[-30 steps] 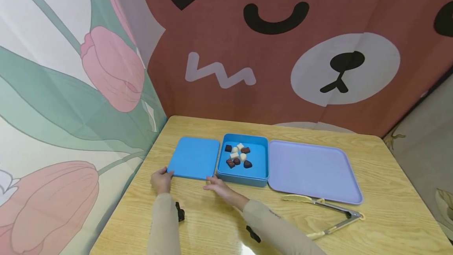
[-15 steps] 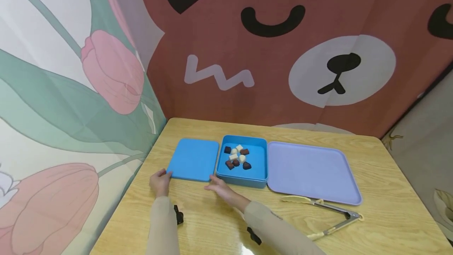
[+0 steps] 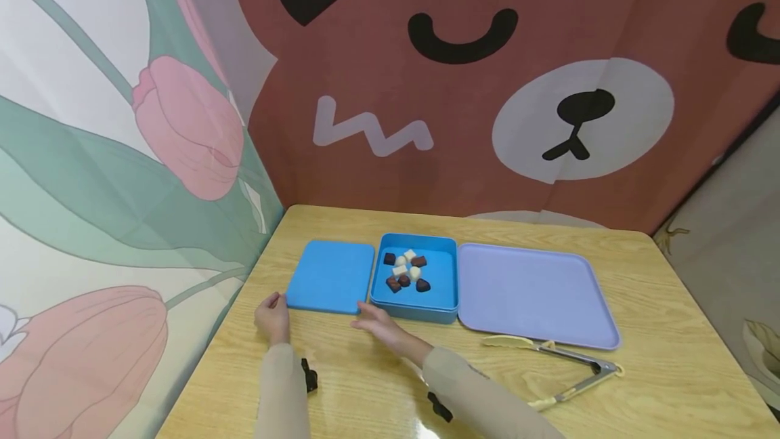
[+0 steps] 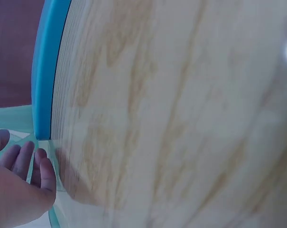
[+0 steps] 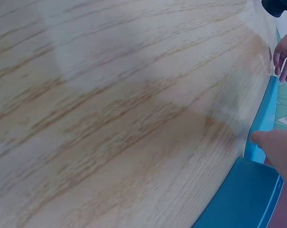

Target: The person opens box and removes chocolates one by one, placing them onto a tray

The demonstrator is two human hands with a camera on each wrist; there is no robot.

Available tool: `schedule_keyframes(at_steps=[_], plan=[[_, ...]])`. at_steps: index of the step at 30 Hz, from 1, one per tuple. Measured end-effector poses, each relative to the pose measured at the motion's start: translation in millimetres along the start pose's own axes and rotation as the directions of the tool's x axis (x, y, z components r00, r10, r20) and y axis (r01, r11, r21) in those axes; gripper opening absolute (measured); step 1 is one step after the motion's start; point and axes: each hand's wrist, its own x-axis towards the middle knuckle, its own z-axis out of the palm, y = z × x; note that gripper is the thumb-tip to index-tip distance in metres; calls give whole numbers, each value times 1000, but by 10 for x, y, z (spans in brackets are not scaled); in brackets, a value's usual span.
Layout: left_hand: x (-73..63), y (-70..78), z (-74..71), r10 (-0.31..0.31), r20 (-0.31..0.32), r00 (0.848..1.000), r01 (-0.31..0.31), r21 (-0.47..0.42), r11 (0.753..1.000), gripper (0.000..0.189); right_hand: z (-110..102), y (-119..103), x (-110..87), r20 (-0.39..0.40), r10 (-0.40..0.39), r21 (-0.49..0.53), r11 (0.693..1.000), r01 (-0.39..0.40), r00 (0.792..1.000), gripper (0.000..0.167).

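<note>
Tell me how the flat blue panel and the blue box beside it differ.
The blue panel is flat and low, while the blue box has raised walls. The panel shows a plain top; the box holds dark and white pieces. Both are blue, squarish with rounded corners, and rest on the wooden table.

Booth-like corner, screened by cloth; whether inside home, studio or lab, cannot tell. Wood-grain table (image 3: 670,330) fitted close against hangings at back and left. Bear cloth (image 3: 475,114) behind: red-brown, closed black eye, pale muzzle. Tulip cloth (image 3: 122,175) at left: big pink blooms, green leaves. Greyish cloth (image 3: 731,222) at right, plant print. Creases give away hung fabric. Black wrist cams (image 3: 311,378) suggest recording spot. Tongs (image 3: 585,358), tray (image 3: 536,297): kitchenware. Glare on tabletop near front.
</note>
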Motion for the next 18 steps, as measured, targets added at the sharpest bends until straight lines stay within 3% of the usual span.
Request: schedule_keyframes(at_steps=[5, 9, 13, 18], plan=[[-51, 38, 23, 22, -3, 1000, -22, 54, 998, 29, -31, -7, -25, 32, -8, -4, 1000, 9, 999, 58], [-102, 49, 29, 91, 62, 994, -93, 32, 995, 39, -69, -19, -46, 68, -29, -16, 999, 30, 997, 60], [-153, 59, 49, 155, 168, 974, -156, -8, 988, 49, -113, -24, -71, 101, -56, -29, 998, 59, 993, 60], [-206, 80, 84, 241, 243, 940, -250, 8, 968, 53, -155, -4, -100, 156, -87, -20, 996, 92, 984, 61]])
